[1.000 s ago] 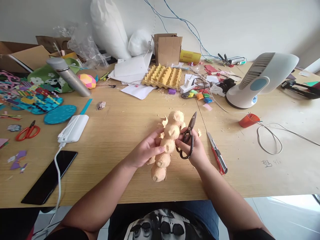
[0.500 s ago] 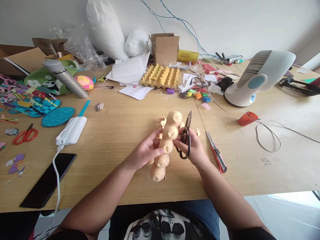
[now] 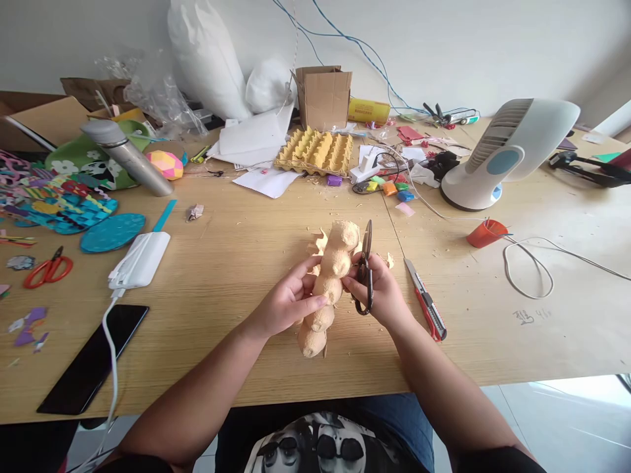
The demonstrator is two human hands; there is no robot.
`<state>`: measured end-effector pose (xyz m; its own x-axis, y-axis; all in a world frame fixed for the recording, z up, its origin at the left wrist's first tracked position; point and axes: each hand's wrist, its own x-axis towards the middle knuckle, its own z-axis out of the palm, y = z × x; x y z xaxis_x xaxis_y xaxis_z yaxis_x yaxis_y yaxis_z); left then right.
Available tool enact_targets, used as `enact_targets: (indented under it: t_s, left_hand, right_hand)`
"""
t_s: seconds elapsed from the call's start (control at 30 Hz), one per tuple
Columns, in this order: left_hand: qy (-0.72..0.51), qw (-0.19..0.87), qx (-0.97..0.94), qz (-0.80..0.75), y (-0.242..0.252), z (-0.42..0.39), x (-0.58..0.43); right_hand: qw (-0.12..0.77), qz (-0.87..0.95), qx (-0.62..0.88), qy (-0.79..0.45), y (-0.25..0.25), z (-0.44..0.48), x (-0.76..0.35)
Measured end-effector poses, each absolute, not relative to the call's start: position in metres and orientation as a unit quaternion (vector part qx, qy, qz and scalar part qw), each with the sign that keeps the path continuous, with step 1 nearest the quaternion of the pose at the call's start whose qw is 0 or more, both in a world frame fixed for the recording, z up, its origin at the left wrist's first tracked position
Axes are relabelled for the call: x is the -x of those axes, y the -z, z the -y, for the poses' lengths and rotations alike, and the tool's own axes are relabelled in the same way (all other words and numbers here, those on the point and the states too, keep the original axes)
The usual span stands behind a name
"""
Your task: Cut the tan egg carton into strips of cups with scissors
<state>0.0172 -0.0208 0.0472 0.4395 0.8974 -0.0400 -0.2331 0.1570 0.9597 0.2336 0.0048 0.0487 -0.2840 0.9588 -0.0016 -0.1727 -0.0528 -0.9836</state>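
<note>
A strip of egg carton [image 3: 329, 289], yellowish-tan with several rounded bumps in a row, is held slantwise above the table in front of me. My left hand [image 3: 294, 295] is closed on its left side, thumb on top near the middle. My right hand [image 3: 377, 289] grips black-handled scissors [image 3: 367, 263], blades pointing up and away, while its thumb and a fingertip touch the strip's right edge. Torn carton scraps [image 3: 318, 242] lie behind the strip, partly hidden by it.
Right of my hand lies a red utility knife [image 3: 428, 302]. A yellow egg tray [image 3: 315, 152] sits toward the back, with a white fan [image 3: 507, 154] and an orange cup [image 3: 486, 232] at right. At left are a power bank [image 3: 140, 259], a phone [image 3: 93, 359] and red scissors [image 3: 48, 268].
The scissors have turned slightly in my right hand, their blades now more upright. The carton strip has tilted a little; both hands stay in nearly the same place.
</note>
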Motion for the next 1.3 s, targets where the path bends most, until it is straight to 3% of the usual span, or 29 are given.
enact_targets:
  t_s: [0.83,1.13,1.3]
  left_hand:
    - [-0.427,0.686,-0.493,-0.321,-0.048,0.024,-0.019]
    - [-0.498,0.717,-0.394,-0.288,-0.043,0.015,-0.009]
    - [-0.558,0.687,-0.38,-0.268,-0.042,0.011,-0.006]
  right_hand:
    - [0.467,0.523,0.403,-0.588,-0.048,-0.004,-0.234]
    - [0.415,0.632,0.471,-0.454,-0.034,-0.008,-0.237]
    - [0.376,0.721,0.393,-0.43,-0.047,0.0,-0.241]
